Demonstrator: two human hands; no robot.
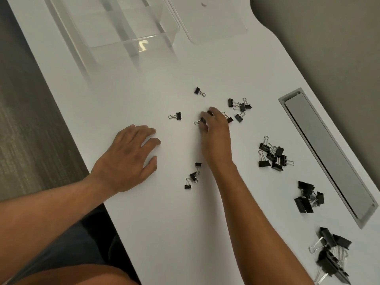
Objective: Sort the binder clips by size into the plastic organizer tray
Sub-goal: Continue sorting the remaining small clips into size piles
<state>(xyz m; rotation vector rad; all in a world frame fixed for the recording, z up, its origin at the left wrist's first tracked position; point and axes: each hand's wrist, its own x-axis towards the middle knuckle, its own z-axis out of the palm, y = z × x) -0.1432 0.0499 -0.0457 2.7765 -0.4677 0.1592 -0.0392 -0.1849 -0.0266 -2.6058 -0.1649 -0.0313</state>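
On the white desk (pixel 164 223), the clear organizer tray (pixel 131 33) sits far ahead of both hands. The left hand (pixel 127 157) lies flat, fingers spread, holding nothing; the right hand (pixel 216 132) reaches forward, fingertips pinching a small binder clip (pixel 200 121) (more small clips scattered around, larger piles well right).

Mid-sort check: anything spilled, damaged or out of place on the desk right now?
Nothing looks damaged. The clear organizer tray appears to hold no clips yet. A small reddish speck lies on the flat clear panel beside it; I cannot tell what it is. The right hand pinches a small binder clip; the left hand rests flat.
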